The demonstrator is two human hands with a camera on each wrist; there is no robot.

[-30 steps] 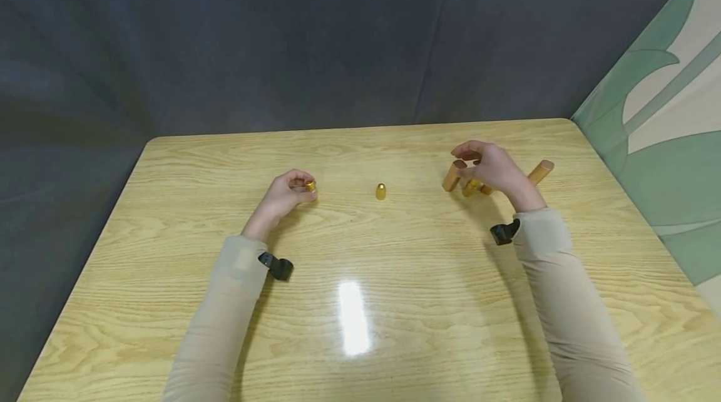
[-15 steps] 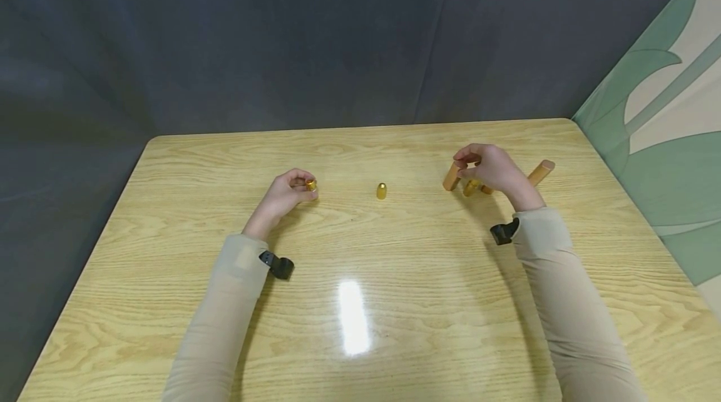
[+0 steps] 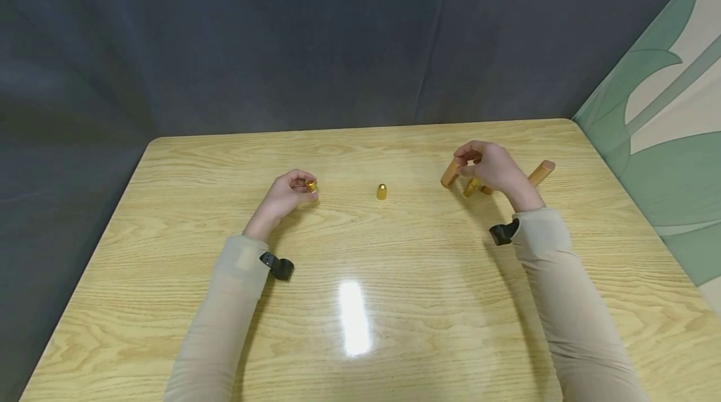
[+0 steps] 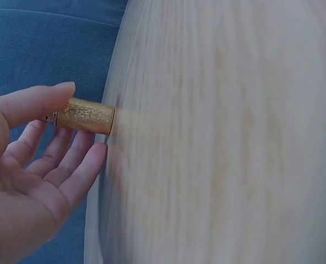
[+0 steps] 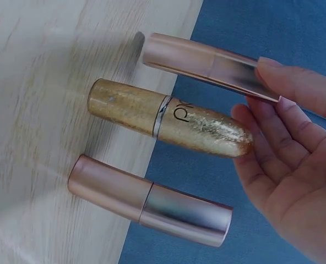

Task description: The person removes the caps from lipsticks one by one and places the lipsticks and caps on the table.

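Observation:
At the left of the table, my left hand (image 3: 287, 193) pinches the uncapped base of a gold lipstick (image 4: 86, 115) between thumb and fingers. Its silver collar faces the palm, and its lower end is at the tabletop. A gold rounded cap (image 3: 382, 192) stands upright to the right of that hand. My right hand (image 3: 491, 167) pinches the upper end of a rose-gold lipstick (image 5: 207, 63), which tilts slightly. Beside it, a capped gold lipstick (image 5: 171, 118) and another rose-gold lipstick (image 5: 149, 199) stand untouched. The right hand partly hides them in the head view.
One more rose-gold lipstick (image 3: 542, 172) stands to the right, behind the right wrist. The wood-grain table (image 3: 417, 252) reaches back to a dark blue curtain (image 3: 349, 45). A leaf-patterned cloth (image 3: 670, 158) borders its right side.
The right fingers have come down onto the leftmost rose-gold lipstick and gripped its top. Its lower end has shifted slightly left and away. The left hand has barely moved.

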